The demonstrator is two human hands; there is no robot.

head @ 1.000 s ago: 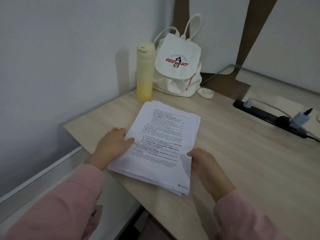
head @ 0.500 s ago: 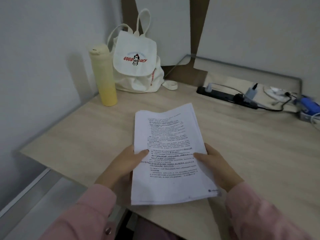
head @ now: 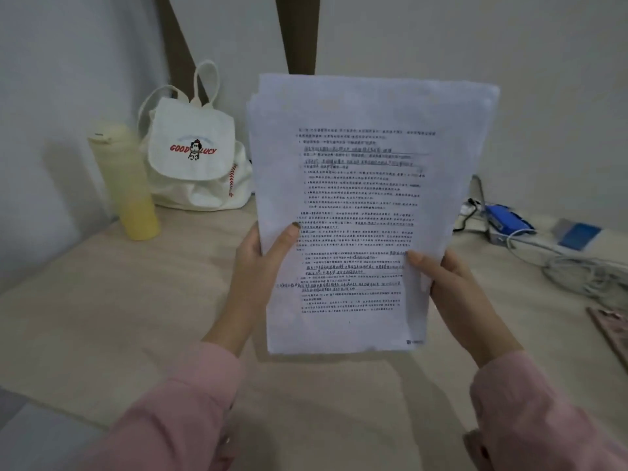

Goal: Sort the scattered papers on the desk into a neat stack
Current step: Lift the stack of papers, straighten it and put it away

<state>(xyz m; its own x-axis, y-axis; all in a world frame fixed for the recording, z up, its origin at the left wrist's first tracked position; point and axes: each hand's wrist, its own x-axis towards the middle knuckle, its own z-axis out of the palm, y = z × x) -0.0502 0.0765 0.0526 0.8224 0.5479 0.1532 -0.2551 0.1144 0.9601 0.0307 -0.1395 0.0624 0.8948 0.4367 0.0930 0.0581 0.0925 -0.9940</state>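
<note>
A stack of white printed papers (head: 360,185) is held upright in the air above the light wooden desk (head: 112,311). My left hand (head: 261,263) grips the stack's lower left edge, thumb on the front page. My right hand (head: 452,287) grips the lower right edge, thumb also on the front. The sheets' top edges are slightly uneven. The fingers behind the papers are hidden.
A pale yellow bottle (head: 127,181) and a white cloth backpack (head: 193,158) stand at the back left by the wall. A blue device (head: 503,217), white cables (head: 577,270) and a power strip lie at the right. A pinkish book corner (head: 611,328) sits at the right edge.
Both hands have lifted the stack off the desk and tipped it upright toward the camera. The view has swung to the right.
</note>
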